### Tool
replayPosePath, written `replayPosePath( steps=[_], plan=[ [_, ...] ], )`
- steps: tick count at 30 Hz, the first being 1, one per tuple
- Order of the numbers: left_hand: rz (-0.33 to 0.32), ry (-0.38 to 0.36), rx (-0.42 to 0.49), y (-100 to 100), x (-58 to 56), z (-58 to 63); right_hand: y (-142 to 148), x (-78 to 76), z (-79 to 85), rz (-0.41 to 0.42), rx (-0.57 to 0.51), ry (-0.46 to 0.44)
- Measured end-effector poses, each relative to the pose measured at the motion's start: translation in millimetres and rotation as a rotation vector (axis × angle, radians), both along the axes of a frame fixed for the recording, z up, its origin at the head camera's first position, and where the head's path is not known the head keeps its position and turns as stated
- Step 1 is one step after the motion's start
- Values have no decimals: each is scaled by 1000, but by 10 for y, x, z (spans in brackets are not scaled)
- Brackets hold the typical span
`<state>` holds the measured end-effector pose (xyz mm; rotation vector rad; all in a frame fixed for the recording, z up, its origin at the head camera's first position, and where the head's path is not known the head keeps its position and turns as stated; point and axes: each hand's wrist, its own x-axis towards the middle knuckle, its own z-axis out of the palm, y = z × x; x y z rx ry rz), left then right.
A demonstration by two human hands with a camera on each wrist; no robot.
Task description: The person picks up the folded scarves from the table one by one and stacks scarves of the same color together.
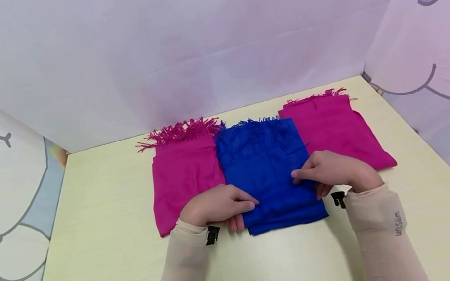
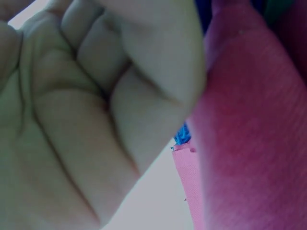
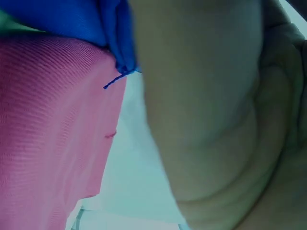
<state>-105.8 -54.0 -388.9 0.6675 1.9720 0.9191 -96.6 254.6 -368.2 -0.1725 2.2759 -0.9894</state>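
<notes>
In the head view a folded blue scarf with fringe along its far end lies between two folded pink scarves, overlapping the inner edges of both. My left hand is at its near left edge, thumb and index finger pinching at the blue cloth and the other fingers bent by the edge. Over the right side, my right hand pinches at the blue cloth with thumb and index finger. Pink cloth fills the right of the left wrist view; blue cloth shows at the top of the right wrist view.
The left pink scarf has a loose tangled fringe at the far end. The right pink scarf lies slanted, its near corner pointing right. All are on a pale yellow table, with a white curtain behind and cartoon-printed cloth on both sides.
</notes>
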Motion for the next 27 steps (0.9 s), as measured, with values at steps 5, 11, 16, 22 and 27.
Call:
replayPosePath(
  steps=[5,11,16,22,27],
  plan=[
    [11,64,25,-83,-1,29,-16,11,82,-47,22,64],
    [123,226,68,-282,-20,145,-82,40,191,-112,141,191],
    [270,406,90,-567,-37,263,-176,63,262,-175,125,274],
    [441,464,54,-982,-20,307,-417,90,237,-180,5,438],
    [464,446,-65,-1248,-18,266,-788,136,149,-100,-224,412]
  ],
)
